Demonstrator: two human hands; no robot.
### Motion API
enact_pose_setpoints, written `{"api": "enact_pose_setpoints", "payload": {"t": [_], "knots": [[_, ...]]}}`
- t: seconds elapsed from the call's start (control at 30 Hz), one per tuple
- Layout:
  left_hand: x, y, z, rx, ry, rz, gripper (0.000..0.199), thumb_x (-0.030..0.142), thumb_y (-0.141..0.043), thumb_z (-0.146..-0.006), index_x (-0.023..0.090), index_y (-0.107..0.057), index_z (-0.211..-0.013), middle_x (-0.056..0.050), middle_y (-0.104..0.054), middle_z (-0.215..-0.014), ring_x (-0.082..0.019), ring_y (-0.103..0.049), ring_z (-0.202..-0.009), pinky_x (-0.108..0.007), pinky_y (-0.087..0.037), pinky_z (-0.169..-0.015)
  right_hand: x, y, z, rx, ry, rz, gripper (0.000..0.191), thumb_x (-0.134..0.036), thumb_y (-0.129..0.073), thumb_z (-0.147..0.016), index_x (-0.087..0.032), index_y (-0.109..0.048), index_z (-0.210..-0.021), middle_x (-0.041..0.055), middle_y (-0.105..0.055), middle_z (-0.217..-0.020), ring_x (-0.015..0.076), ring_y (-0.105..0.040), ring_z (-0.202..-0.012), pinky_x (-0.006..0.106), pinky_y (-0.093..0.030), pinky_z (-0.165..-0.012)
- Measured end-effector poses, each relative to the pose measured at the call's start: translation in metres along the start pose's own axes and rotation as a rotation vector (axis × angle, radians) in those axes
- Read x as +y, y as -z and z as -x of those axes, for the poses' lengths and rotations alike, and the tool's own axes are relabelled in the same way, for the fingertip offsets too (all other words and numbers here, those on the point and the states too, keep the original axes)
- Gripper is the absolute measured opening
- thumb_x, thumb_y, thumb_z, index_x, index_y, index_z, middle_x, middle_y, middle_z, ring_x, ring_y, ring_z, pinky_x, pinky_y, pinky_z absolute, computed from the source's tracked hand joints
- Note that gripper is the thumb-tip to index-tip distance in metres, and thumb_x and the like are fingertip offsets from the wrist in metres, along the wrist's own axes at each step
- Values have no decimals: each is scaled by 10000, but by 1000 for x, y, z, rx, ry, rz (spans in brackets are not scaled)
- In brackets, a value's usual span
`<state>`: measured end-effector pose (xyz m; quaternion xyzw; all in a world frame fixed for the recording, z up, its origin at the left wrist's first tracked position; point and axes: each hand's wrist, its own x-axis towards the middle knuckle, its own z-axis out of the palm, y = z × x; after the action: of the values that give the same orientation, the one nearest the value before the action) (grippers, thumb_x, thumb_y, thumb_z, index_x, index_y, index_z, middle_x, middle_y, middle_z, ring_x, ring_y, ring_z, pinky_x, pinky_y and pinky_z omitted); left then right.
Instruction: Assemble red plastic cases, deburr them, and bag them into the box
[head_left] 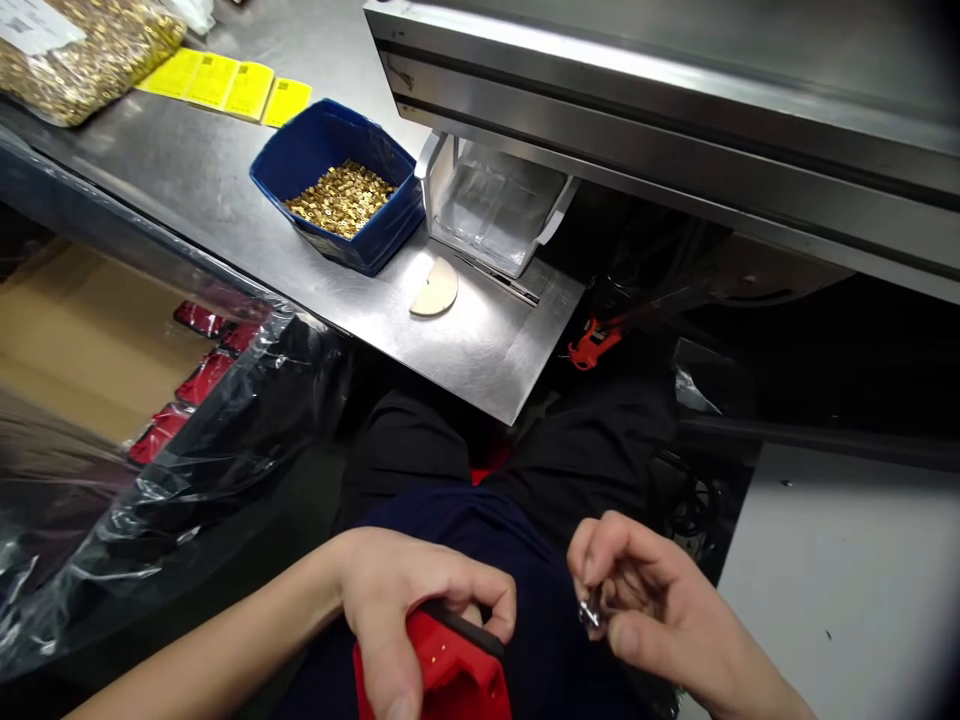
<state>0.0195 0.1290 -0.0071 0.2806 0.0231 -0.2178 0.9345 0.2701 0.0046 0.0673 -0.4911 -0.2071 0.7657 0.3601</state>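
Note:
Low in the view, over the lap, my left hand (416, 590) is wrapped round a red plastic housing (457, 665) with a black edge. Two tiny gold spots show on the housing's top face. To its right and apart from it, my right hand (652, 610) has its fingers curled round a small shiny metal piece (590, 610) near the fingertips. The exact shape of that piece cannot be made out. The lower part of the housing is cut off by the frame's bottom edge.
A blue bin (375, 225) of small brass parts stands on the metal table (480, 350), beside a clear-lined bin (487, 210) and a half-round disc (436, 290). Yellow labels (247, 90) and a bag of brass parts (97, 60) lie behind. Left, a plastic-lined box (97, 340) holds several red pieces.

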Motion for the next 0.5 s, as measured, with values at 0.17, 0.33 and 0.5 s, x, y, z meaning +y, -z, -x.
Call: {"api": "enact_pose_setpoints", "payload": {"t": [0.17,0.33,0.5], "knots": [[8,-4,-2,-113,9,-49,1154,845,-820,-465,148,-614,-1361,-10,-654,-795,-206,-560,-636,-354,-499,-592,-32,-18,-4,-115,42,248,237,-260,-852,-842,-295,-757,-1056,14,-666,-978,143,-644,-817,253,-524,-756],[20,-11,-1,-112,42,-21,933,621,-886,-562,135,-680,-1331,-17,-694,-857,-194,-557,-614,-356,-520,-593,-56,-34,-11,-233,182,641,206,-231,-742,-940,-290,-763,-1136,50,-746,-1016,197,-708,-920,278,-564,-831],[26,-13,1,-137,59,-16,758,280,-852,-607,81,-705,-1324,-41,-753,-964,-291,-707,-844,-385,-567,-800,-66,-38,-10,-309,240,766,227,-196,-665,-993,-263,-726,-1202,43,-752,-1056,163,-716,-951,209,-559,-852]]}}
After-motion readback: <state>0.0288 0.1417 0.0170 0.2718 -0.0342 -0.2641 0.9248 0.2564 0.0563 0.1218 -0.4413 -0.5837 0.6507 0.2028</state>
